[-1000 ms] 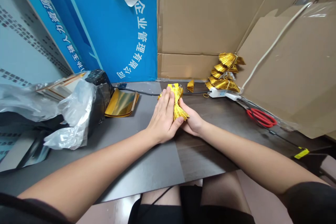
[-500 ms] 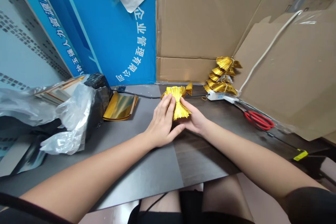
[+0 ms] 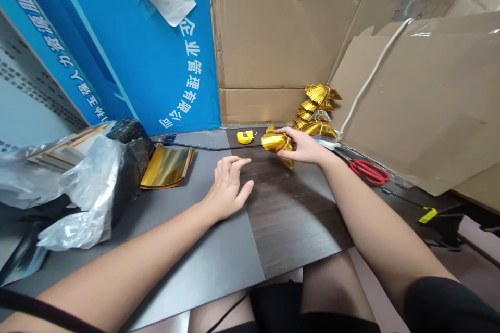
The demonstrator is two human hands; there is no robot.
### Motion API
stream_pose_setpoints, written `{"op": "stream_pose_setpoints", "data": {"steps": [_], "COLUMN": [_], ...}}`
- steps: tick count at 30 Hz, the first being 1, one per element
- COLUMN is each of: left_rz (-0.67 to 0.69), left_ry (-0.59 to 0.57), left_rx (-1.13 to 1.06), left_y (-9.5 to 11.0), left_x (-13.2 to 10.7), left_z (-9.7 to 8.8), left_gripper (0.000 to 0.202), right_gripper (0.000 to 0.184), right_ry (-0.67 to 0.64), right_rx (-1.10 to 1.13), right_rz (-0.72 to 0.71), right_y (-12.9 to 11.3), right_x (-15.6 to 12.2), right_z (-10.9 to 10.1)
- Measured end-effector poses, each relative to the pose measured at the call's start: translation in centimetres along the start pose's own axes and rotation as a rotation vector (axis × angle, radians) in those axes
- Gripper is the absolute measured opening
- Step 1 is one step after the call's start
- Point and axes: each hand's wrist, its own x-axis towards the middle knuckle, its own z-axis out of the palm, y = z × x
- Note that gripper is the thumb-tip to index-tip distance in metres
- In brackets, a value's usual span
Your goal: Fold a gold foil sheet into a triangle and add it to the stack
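Observation:
My right hand (image 3: 302, 146) grips a pleated bundle of gold foil paper (image 3: 276, 141) by its right side, near the back of the table. Thumb and fingers wrap the bundle, and part of it is hidden by them. Another bit of gold foil shows just behind it. My left hand (image 3: 228, 187) rests over the table with fingers stretched out and nothing in it. A yellow tape measure (image 3: 245, 137) sits beyond the left hand. Behind the right hand, several folded gold foil bundles (image 3: 316, 109) are piled against the cardboard.
Flat gold foil sheets (image 3: 167, 166) lie at the left beside a plastic-wrapped black bundle (image 3: 130, 166). At the right are a coiled red cable (image 3: 369, 171), a white power strip (image 3: 328, 142) and a leaning cardboard sheet (image 3: 422, 99). A blue printed panel (image 3: 156, 62) stands behind the table.
My right hand has carried the gold foil bundle toward the back right. The left hand has come off it and drawn back left. The tape measure has come into sight.

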Motion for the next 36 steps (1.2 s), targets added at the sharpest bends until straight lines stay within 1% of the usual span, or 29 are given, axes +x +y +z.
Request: {"op": "stream_pose_setpoints", "data": {"steps": [3, 6, 8, 10, 13, 17, 21, 24, 26, 28, 30, 31, 32, 36], "left_rz": [0.001, -0.005, -0.008, -0.009, -0.009, -0.007, -0.012, -0.013, -0.015, -0.016, -0.017, -0.017, -0.018, -0.021], "left_ry": [-0.029, -0.051, -0.066, -0.081, -0.105, -0.134, -0.154, -0.164, -0.169, -0.173, -0.179, -0.183, -0.187, -0.197], "left_rx": [-0.022, -0.036, -0.043, -0.049, -0.057, -0.069, -0.078, -0.085, -0.091, -0.097, -0.104, -0.106, -0.108, -0.114], "left_y": [0.0, 0.0, 0.0, 0.0, 0.0, 0.0, -0.1, -0.1, 0.0, 0.0, 0.0, 0.0, 0.0, 0.1], "left_x": [0.0, 0.1, 0.1, 0.1, 0.1, 0.1, 0.2, 0.2, 0.2, 0.2, 0.2, 0.2, 0.2, 0.2], "left_z": [0.0, 0.0, 0.0, -0.1, -0.1, -0.2, -0.2, -0.2, -0.2, -0.1, -0.1, -0.1, -0.1, -0.1], "left_gripper": [0.045, 0.044, 0.043, 0.043, 0.044, 0.044, 0.045, 0.045, 0.045, 0.044, 0.044, 0.045, 0.045, 0.046], "right_gripper": [0.072, 0.090, 0.101, 0.105, 0.106, 0.097, 0.091, 0.100, 0.105, 0.099, 0.080, 0.075, 0.073, 0.054], "right_ry": [-0.136, -0.243, -0.280, -0.289, -0.267, -0.256, -0.277, -0.263, -0.231, -0.176, -0.103, -0.066, -0.045, -0.049], "right_rx": [-0.172, -0.275, -0.321, -0.356, -0.396, -0.435, -0.461, -0.478, -0.499, -0.533, -0.577, -0.605, -0.634, -0.705], "right_rz": [0.025, 0.055, 0.060, 0.055, 0.050, 0.052, 0.061, 0.066, 0.080, 0.111, 0.160, 0.192, 0.220, 0.307], "right_y": [1.3, 2.5, 3.1, 3.3, 3.3, 3.3, 3.5, 3.2, 2.7, 2.0, 1.1, 0.7, 0.4, -0.2], "right_x": [-0.4, -0.4, -0.3, -0.1, 0.1, 0.2, 0.2, 0.1, 0.1, 0.2, 0.3, 0.4, 0.5, 0.7], "right_z": [-1.0, -1.0, -0.7, -0.2, 0.6, 1.4, 1.4, 1.2, 1.3, 1.9, 2.9, 3.5, 4.1, 5.6]}}
